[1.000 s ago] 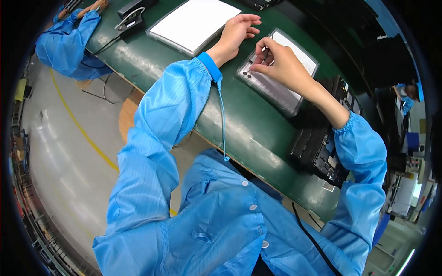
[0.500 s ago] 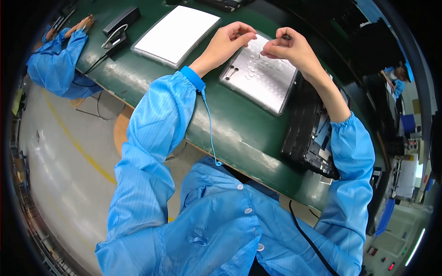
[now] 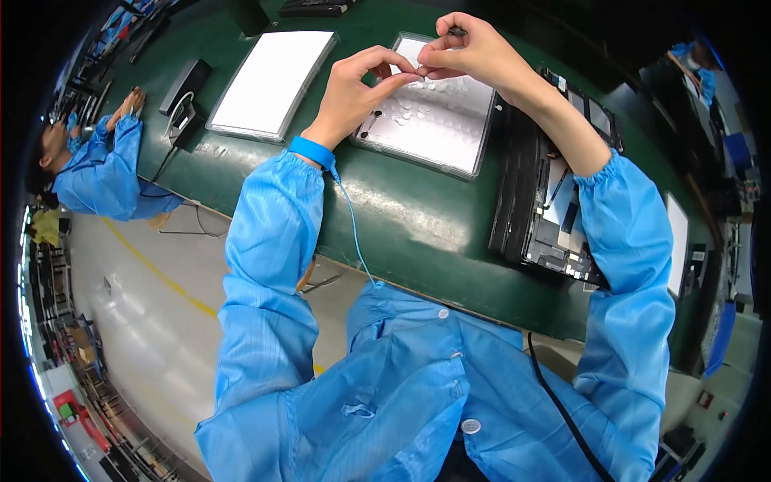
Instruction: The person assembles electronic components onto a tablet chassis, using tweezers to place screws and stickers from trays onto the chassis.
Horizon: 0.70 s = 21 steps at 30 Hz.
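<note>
My left hand [image 3: 360, 87] and my right hand [image 3: 468, 50] meet fingertip to fingertip above a grey flat tray [image 3: 454, 149] that carries several small white round pieces. The fingertips of both hands pinch at something tiny between them; I cannot make out what it is. My right hand also holds a thin dark tool near its top. A blue wrist strap [image 3: 312, 150] with a coiled blue cord sits on my left wrist. Both arms wear blue sleeves.
A green table [image 3: 401, 225] bears a second flat tray with a white sheet [image 3: 273, 80] at the left. A stack of black opened devices [image 3: 554, 201] lies at the right. Another person in blue [image 3: 96, 173] leans on the table's far left end.
The view has shifted so the grey tray sits more to the middle. My hands have come closer together, and their fingertips now touch above the tray.
</note>
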### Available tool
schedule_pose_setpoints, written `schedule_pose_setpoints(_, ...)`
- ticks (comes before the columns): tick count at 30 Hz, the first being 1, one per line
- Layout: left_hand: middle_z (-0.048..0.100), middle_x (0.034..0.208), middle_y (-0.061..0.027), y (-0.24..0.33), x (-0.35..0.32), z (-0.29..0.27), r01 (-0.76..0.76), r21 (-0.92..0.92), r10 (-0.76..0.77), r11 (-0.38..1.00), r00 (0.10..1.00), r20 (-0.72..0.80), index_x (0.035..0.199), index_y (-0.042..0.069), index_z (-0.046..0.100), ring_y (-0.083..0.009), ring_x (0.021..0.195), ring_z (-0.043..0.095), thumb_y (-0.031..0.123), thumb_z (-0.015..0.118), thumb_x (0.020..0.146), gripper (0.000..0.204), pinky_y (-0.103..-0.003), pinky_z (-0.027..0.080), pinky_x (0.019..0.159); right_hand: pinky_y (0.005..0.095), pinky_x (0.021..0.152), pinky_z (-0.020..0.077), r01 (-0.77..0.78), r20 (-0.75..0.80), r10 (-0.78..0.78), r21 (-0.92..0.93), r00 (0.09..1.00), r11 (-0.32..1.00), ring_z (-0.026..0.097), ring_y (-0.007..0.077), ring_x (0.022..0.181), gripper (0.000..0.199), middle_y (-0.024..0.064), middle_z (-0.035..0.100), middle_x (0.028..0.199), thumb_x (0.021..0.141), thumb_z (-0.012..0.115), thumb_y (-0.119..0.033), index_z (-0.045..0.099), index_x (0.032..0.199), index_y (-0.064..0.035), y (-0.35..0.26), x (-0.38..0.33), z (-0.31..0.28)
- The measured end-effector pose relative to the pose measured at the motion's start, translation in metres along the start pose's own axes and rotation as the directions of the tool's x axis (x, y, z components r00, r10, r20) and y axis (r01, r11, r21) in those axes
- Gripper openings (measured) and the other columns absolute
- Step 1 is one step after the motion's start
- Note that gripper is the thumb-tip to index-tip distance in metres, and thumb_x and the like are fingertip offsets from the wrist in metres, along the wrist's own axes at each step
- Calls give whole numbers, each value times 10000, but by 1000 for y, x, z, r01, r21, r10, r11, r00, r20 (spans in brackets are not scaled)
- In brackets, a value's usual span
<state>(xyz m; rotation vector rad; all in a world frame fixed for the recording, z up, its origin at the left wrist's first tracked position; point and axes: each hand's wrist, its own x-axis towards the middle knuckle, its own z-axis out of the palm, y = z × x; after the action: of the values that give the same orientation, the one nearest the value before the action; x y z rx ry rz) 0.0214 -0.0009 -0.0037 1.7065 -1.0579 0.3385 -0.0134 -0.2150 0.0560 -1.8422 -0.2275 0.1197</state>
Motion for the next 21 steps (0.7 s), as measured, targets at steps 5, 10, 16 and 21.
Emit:
schedule_pose_setpoints(5, 689, 926, -25, 8, -1, 0, -29, 82, 29, 996, 1000, 0, 950, 45, 716, -113, 757, 606, 77, 788, 819, 152, -232, 489, 680, 284, 704, 599, 49, -51, -42, 138, 998, 989, 691, 179, 773, 231, 129, 675, 914, 886, 694, -57, 491, 984, -9, -5, -6, 7)
schedule_pose_setpoints(10, 673, 861, -9, 9, 0, 4, -74, 124, 80, 990, 996, -45, 907, 55, 717, -99, 661, 568, 96, 810, 791, 154, -230, 471, 592, 288, 639, 598, 49, -92, -31, 198, 995, 979, 663, 164, 722, 278, 104, 626, 880, 820, 724, 12, 492, 973, 1, 9, 4, 6)
schedule_pose_setpoints(16, 668, 849, -14, 13, 0, 7, -41, 122, 44, 992, 999, -26, 881, 46, 704, -105, 667, 566, 65, 792, 799, 122, -234, 470, 595, 283, 598, 588, 92, -133, -80, 87, 988, 992, 666, 155, 699, 281, 87, 610, 845, 805, 722, -4, 484, 952, 2, 10, 7, 10)
schedule_pose_setpoints(21, 674, 846, -1, 7, -2, 3, -85, 225, 51, 971, 987, 153, 870, 85, 710, -143, 656, 574, 97, 772, 801, 94, -275, 456, 649, 262, 556, 544, 150, -254, -148, -13, 956, 989, 621, 120, 562, 205, 71, 653, 762, 867, 705, -64, 528, 946, 2, 2, 1, 7)
